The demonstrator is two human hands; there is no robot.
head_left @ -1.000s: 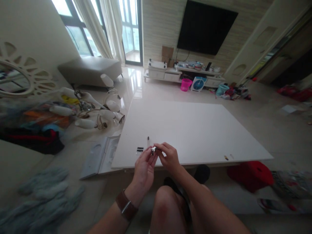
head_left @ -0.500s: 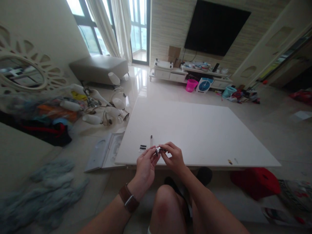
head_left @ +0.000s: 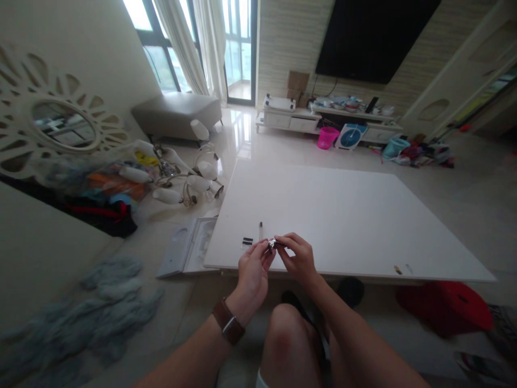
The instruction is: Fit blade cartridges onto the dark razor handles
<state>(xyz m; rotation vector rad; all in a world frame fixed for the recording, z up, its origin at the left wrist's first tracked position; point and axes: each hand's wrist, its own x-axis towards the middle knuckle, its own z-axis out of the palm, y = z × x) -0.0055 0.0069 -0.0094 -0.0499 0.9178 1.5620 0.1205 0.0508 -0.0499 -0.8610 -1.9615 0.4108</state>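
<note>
My left hand [head_left: 255, 269] is closed around one side of a small shiny silver piece with dark parts [head_left: 272, 244], just above the near edge of the white table [head_left: 323, 215]. The fingers of my right hand [head_left: 299, 257] pinch its other side, where a thin dark part shows. What kind of thing it is, I cannot make out. Beyond my left fingers lies a slim clear tube with a dark tip [head_left: 260, 230]. Beside it is a small clear piece with black strips [head_left: 247, 241]. A brown band [head_left: 228, 321] circles my left wrist.
Two small bits [head_left: 398, 270] lie near the table's front right edge. Left of the table is an opened white box [head_left: 189, 248], with a chandelier [head_left: 186, 183] on the floor behind it. A red stool [head_left: 444, 307] stands at the near right.
The whole view has shifted, so the table and hands appear further right. Both hands keep their hold on the small silver piece, with hardly any change in their pose.
</note>
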